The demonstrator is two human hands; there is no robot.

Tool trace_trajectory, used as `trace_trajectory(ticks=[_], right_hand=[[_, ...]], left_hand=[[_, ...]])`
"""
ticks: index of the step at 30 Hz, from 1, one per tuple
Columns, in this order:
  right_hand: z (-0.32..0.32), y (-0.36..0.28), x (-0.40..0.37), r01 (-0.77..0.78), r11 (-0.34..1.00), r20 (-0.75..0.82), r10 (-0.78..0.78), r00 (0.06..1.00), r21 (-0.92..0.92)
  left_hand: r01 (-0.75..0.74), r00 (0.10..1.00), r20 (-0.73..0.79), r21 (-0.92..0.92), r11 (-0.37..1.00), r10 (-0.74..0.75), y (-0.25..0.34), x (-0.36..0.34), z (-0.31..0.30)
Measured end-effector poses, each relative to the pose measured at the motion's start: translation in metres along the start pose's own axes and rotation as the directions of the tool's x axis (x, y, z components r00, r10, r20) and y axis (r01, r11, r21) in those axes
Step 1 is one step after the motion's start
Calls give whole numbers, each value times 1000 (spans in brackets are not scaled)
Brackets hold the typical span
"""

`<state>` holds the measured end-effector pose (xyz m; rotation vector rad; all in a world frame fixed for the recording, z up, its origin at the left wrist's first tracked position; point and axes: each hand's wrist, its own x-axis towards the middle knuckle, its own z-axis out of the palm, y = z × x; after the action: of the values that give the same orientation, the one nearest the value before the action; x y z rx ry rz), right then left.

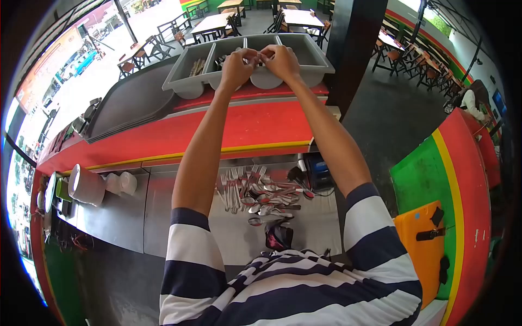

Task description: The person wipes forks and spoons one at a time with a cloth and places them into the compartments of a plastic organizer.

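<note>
Both my arms reach out over a grey divided cutlery tray (185, 86) on the red counter. My left hand (239, 68) and my right hand (281, 61) meet above its middle compartments, thumbs and fingertips pinched close together. Whatever is between the fingertips is too small or hidden to name. Some cutlery (197, 67) stands in the left compartment, and more shows partly behind my left hand. Below, on the steel worktop, lies a loose spread of forks (232, 185) and spoons (266, 209).
A stack of dark serving trays (136, 98) sits left on the red ledge (261, 122). White dishes (87, 185) stand at the left of the worktop. A dark pillar (350, 49) rises right of the tray. A person (472, 103) is at the far right.
</note>
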<state>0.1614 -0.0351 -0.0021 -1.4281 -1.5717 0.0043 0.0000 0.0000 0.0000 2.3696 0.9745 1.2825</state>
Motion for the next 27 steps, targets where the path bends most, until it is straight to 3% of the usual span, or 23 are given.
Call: trace_trajectory(ticks=[2, 5, 6, 8, 12, 13, 14, 15, 16, 17, 19, 22, 25, 26, 27], right_hand=[[3, 0, -3, 97, 993, -65, -93, 994, 66], [-8, -12, -36, 221, 944, -160, -185, 970, 244], [-6, -15, -49, 218, 934, -170, -175, 970, 283], [0, -20, -79, 228, 906, -197, -165, 966, 357], [43, -6, -182, -7, 818, -54, 47, 997, 576], [58, -2, -220, -82, 796, 1, 102, 995, 599], [64, -2, -262, -337, 766, 223, 255, 941, 547], [100, 22, -311, -341, 644, 246, 236, 940, 685], [121, 37, -359, -447, 691, 349, 290, 891, 568], [128, 30, -403, -508, 662, 360, 360, 861, 552], [129, 19, -468, -678, 528, 551, 404, 730, 511], [134, 8, -524, -784, 441, 665, 429, 611, 436], [141, 16, -526, -799, 468, 701, 419, 577, 378], [145, 17, -522, -844, 361, 708, 466, 531, 396], [149, 18, -520, -839, 376, 702, 467, 538, 393]], left_hand=[[29, 999, -21, -46, 999, -30, 6, -5, -5], [-55, 987, -159, -184, 981, 26, 20, -47, -5], [28, 991, -116, -305, 952, -66, 29, -67, -7], [-25, 977, -207, -360, 933, -54, 24, -109, 4], [183, 951, -148, -437, 881, -271, -4, -240, 50], [352, 902, -100, -391, 851, -419, -8, -281, 64], [500, 840, 38, -440, 746, -541, -4, -323, 65], [506, 820, -23, -436, 744, -572, -32, -373, 95], [575, 769, -76, -351, 739, -635, -45, -421, 111], [639, 717, -134, -265, 722, -684, -55, -463, 124], [676, 666, -214, -234, 699, -715, -91, -538, 149], [795, 570, -260, -67, 603, -779, -87, -573, 136], [763, 616, -307, 3, 646, -726, -86, -560, 127], [787, 594, -293, 20, 617, -749, -81, -547, 121], [807, 574, -283, 36, 589, -768, -74, -530, 113]])
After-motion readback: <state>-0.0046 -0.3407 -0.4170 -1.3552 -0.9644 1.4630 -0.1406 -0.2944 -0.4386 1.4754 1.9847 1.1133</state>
